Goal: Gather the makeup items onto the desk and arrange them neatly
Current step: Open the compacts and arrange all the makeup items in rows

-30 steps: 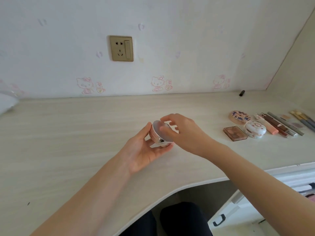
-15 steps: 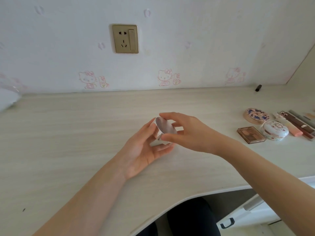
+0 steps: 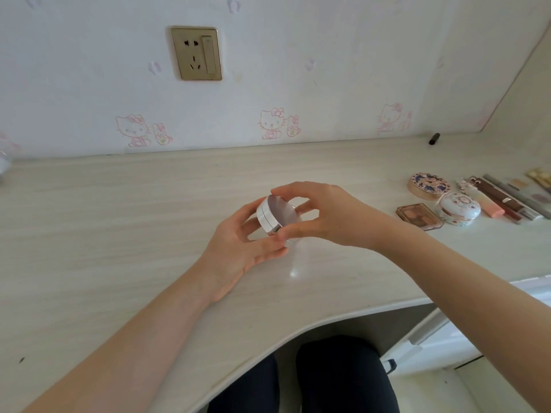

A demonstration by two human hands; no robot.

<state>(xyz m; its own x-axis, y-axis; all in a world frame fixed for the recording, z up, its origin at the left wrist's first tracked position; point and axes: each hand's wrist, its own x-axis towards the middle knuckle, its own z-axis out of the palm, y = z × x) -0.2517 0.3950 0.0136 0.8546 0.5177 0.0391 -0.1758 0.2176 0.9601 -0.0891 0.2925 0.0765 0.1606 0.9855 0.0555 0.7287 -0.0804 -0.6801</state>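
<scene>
Head view. Left hand [image 3: 238, 245] up from the lower left, palm turned upward over the counter [image 3: 119, 219], thumb against the left rim of a round white compact [image 3: 277, 216], fingers curled beneath it in a cradling grip. Right hand [image 3: 328, 216] in from the right, wrist bent, pinching the same compact between forefinger on the top edge and thumb at the lower edge. Compact held off the counter between both hands, tipped on edge, flat face toward the camera, seam visible round its side.

Well apart at the right of the counter: a patterned round case [image 3: 429, 186], a white domed case [image 3: 460, 208] just beside a brown palette [image 3: 419, 216], then a row of sticks and tubes [image 3: 504, 198].
</scene>
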